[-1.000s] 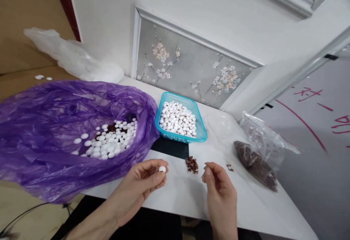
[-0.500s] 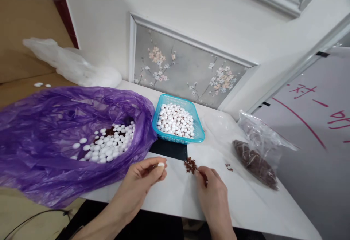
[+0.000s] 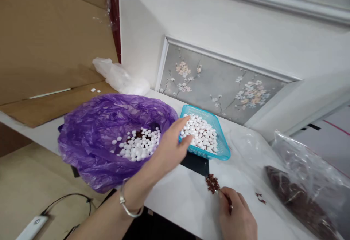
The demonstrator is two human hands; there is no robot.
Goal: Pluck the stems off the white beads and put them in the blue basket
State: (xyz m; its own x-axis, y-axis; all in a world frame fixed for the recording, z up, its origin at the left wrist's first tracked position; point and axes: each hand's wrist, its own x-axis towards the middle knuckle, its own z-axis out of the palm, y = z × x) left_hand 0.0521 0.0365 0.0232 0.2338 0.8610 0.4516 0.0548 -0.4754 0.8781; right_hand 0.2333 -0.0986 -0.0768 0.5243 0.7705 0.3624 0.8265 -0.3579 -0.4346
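Glossy purple plastic bag (image 3: 82, 134), turquoise plastic basket (image 3: 223, 149) (smooth), matt cardboard (image 3: 54, 39)

bag (image 3: 89, 134) left of basket (image 3: 222, 146) | balls (image 3: 202, 134) in both | pile (image 3: 212, 183) before basket | pouch (image 3: 300, 200) right of pile | picture (image 3: 216, 81) behind basket

1 slim silver bangle (image 3: 122, 198) around the wrist (image 3: 135, 192) of the left hand (image 3: 172, 146)

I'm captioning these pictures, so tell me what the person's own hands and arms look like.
The left hand and right hand are ungloved. A shiny silver-coloured bangle circles the left wrist, and no sleeve shows on the left forearm.
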